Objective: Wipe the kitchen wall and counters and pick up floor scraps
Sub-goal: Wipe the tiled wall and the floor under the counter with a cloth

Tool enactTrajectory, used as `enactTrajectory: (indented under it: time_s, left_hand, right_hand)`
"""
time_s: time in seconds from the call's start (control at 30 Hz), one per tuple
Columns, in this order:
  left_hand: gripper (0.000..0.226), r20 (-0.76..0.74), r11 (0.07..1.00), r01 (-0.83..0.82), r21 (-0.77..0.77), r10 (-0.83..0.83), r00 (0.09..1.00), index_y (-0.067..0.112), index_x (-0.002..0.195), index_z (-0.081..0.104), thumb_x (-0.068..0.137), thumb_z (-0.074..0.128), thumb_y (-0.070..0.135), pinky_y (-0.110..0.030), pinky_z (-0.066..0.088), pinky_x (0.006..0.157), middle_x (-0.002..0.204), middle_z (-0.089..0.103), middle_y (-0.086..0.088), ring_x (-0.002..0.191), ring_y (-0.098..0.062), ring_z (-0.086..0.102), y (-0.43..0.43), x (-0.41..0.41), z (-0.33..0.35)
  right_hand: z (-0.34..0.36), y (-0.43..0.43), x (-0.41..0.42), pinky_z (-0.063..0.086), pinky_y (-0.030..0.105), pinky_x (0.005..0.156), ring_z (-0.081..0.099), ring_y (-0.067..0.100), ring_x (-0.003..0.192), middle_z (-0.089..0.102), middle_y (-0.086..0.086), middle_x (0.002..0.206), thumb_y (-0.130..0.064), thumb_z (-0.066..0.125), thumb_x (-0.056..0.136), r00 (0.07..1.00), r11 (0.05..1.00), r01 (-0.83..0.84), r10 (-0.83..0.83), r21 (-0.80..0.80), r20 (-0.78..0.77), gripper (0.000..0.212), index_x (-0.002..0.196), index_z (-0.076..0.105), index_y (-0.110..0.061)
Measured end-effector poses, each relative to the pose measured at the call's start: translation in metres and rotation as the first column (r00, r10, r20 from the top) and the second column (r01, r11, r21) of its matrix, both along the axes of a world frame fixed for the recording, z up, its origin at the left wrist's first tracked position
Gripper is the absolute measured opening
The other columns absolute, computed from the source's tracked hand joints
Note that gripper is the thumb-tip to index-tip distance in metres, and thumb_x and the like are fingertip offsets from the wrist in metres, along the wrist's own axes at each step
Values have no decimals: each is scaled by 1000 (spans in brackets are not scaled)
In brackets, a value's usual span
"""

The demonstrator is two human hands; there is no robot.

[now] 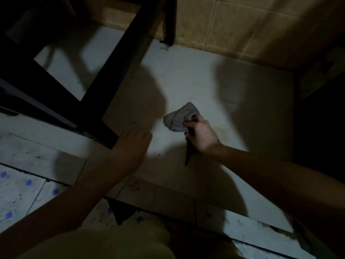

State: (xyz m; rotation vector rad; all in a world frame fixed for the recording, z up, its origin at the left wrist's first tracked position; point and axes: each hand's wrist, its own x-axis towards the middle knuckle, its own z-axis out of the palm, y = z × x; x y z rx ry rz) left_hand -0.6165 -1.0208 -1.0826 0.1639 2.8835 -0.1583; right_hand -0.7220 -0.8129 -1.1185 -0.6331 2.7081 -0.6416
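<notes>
Nearest, left hand flat and released with fingers straight, next to the black frame, then right hand clenched round a bunched grey cloth and a dangling dark strip over the pale floor, tan wall tiles way back.

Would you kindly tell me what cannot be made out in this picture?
Head view:
- Dark strip below the right hand: too dim to identify.
- Left hand: motion-blurred; contact with the white surface unclear.
- Grey cloth: its near end hidden by the right hand's fingers.
- Black frame: cut off by the top and left edges.
</notes>
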Motion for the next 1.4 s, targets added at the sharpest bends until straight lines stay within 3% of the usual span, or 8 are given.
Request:
enactTrajectory:
  time_s: [0.23,0.37,0.57,0.8,0.97,1.17,1.4]
  left_hand:
    - [36,-4,999,12,32,-12,1000,17,130,40,95,37,13,-39,33,105,134,43,-3,120,-23,43,3,-9,-7]
    - [37,7,998,-3,68,3,1000,17,131,40,95,36,12,-37,33,102,136,41,-3,120,-25,41,4,-14,-5]
    - [42,31,990,-49,135,46,998,15,136,40,95,40,14,-36,23,110,144,38,-5,129,-25,36,6,-22,-9]
    - [43,53,970,-151,191,144,988,11,138,39,96,40,17,-39,27,109,138,44,-8,124,-28,41,14,-40,-9]
    - [42,36,948,-187,257,185,982,10,136,41,94,44,17,-41,36,102,138,44,-11,121,-30,44,16,-57,-14]
    - [31,24,926,-172,335,174,984,8,116,51,85,52,13,-49,43,90,116,50,-16,103,-34,50,40,-70,-30]
    - [30,-1,890,-215,402,235,972,12,116,53,86,53,12,-49,44,94,119,50,-13,108,-33,50,74,-67,-30]
  right_hand:
    - [2,-6,-41,48,45,92,48,36,113,52,11,130,-9,50,92,993,995,102,-101,10,-64,34,123,60,-15]
    - [2,-15,-68,47,42,92,45,35,115,48,11,135,-11,44,95,981,983,182,-181,24,-65,33,124,59,-19]
    - [4,-33,-90,45,44,89,40,35,117,49,12,131,-8,42,94,932,932,360,-361,-30,-21,33,121,59,-17]
    - [1,-20,-82,44,40,79,39,33,112,51,9,125,-8,44,93,986,989,140,-134,55,-101,35,125,55,-17]
    - [0,-4,-64,44,41,87,36,30,117,46,5,134,-13,45,96,998,993,-4,11,114,-57,39,134,47,-21]
    - [1,13,-31,44,42,86,33,30,119,39,3,143,-12,39,98,999,992,-15,20,121,-38,40,136,44,-23]
    - [-2,71,25,45,42,89,31,31,123,29,-1,150,-15,40,99,999,974,-22,17,224,27,42,139,38,-27]
